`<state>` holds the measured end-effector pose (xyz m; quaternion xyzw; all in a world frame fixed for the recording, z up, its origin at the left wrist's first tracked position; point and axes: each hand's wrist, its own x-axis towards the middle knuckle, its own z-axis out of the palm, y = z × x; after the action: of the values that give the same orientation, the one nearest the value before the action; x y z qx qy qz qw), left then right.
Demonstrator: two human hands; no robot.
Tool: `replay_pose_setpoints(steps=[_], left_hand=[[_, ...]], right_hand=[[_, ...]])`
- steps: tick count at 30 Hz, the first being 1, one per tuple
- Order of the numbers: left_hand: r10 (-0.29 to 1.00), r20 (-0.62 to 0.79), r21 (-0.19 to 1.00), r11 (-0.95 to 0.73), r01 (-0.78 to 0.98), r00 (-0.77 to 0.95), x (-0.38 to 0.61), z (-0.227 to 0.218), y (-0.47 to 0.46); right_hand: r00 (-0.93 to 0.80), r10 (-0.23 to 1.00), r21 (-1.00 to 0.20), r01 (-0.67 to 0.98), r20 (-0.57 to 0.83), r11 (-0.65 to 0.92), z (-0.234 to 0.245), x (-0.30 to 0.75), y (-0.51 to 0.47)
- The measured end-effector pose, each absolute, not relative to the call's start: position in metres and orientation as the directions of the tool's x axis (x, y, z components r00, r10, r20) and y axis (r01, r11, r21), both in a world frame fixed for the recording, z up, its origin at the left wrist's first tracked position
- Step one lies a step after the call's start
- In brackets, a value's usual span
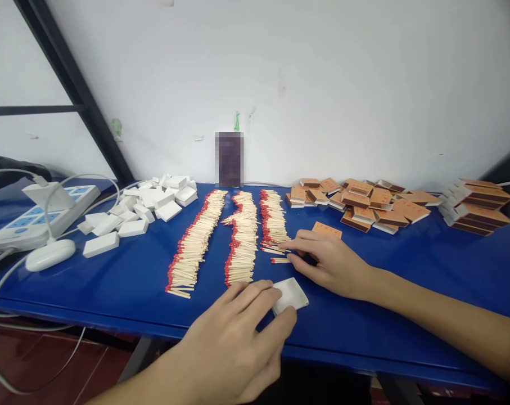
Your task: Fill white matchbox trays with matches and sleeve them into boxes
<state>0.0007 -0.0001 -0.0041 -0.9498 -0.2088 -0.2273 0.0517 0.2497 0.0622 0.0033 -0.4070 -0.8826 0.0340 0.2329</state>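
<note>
My left hand grips a small white matchbox tray near the front of the blue table, fingers on its left side and thumb at the near edge. My right hand has its index finger and thumb close together at the near end of the right row of matches. A few loose red-tipped matches lie at those fingertips. Two more rows, the middle matches and the left matches, run away from me. Just behind my right hand lies an orange matchbox sleeve, partly covered.
White trays are heaped at the back left, beside a power strip and white cables. Orange matchbox sleeves pile up at the back right, with stacked matchboxes further right. A blurred dark object stands against the wall.
</note>
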Motion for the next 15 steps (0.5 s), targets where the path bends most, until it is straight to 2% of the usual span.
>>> replay_pose_setpoints(steps=[15], left_hand=[[0.380, 0.429, 0.005, -0.908, 0.418, 0.820, 0.0003, -0.0063, 0.0005]], right_hand=[[-0.652, 0.708, -0.212, 0.677, 0.273, 0.705, 0.0055, 0.2501, 0.0626]])
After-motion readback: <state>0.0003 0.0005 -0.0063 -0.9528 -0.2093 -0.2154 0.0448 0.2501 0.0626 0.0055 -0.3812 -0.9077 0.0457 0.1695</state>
